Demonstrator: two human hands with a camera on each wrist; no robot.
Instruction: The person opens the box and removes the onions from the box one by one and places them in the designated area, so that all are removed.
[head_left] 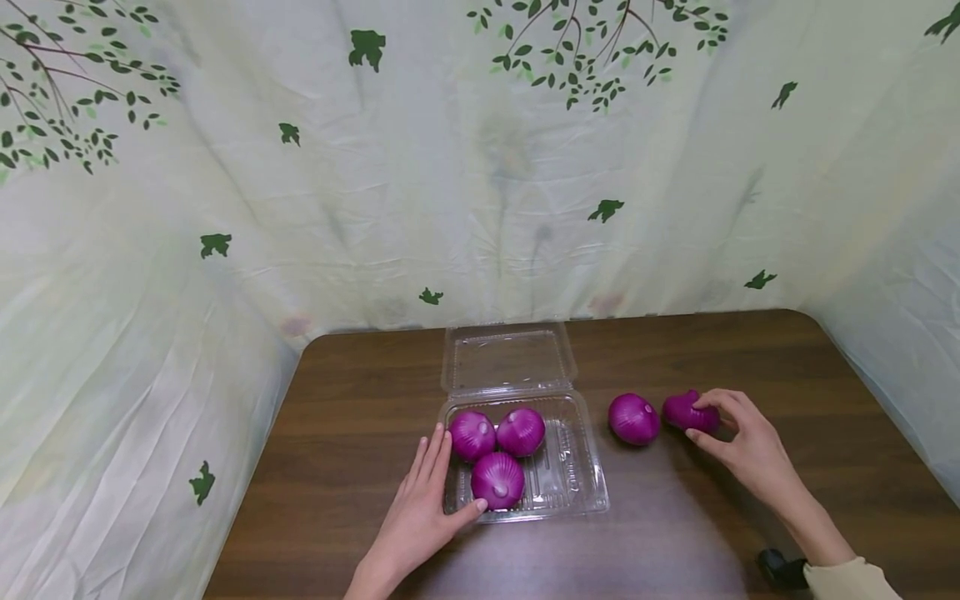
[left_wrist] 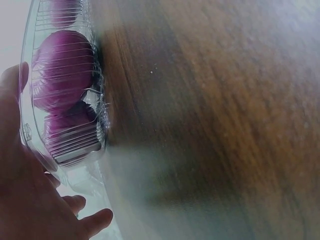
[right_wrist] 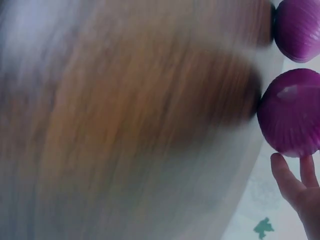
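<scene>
A clear plastic clamshell container [head_left: 573, 475] stands on the table with its lid folded back. Inside it, toward the left, sit three red onions [head_left: 498, 481]. My left hand [head_left: 420, 512] rests along the container's left wall, fingers extended and thumb at the front rim; the left wrist view shows these onions [left_wrist: 62, 70] through the ribbed wall. To the right of the container lies another red onion [head_left: 634, 419]. Beside it, my right hand [head_left: 746, 446] pinches a further red onion [head_left: 686, 412] between thumb and fingers. This onion [right_wrist: 292, 112] also appears in the right wrist view.
The transparent lid [head_left: 513, 358] lies flat toward the back edge of the brown wooden table [head_left: 360, 392]. A pale leaf-patterned cloth [head_left: 480, 183] hangs behind and beside the table. A black band [head_left: 782, 570] is at the right wrist.
</scene>
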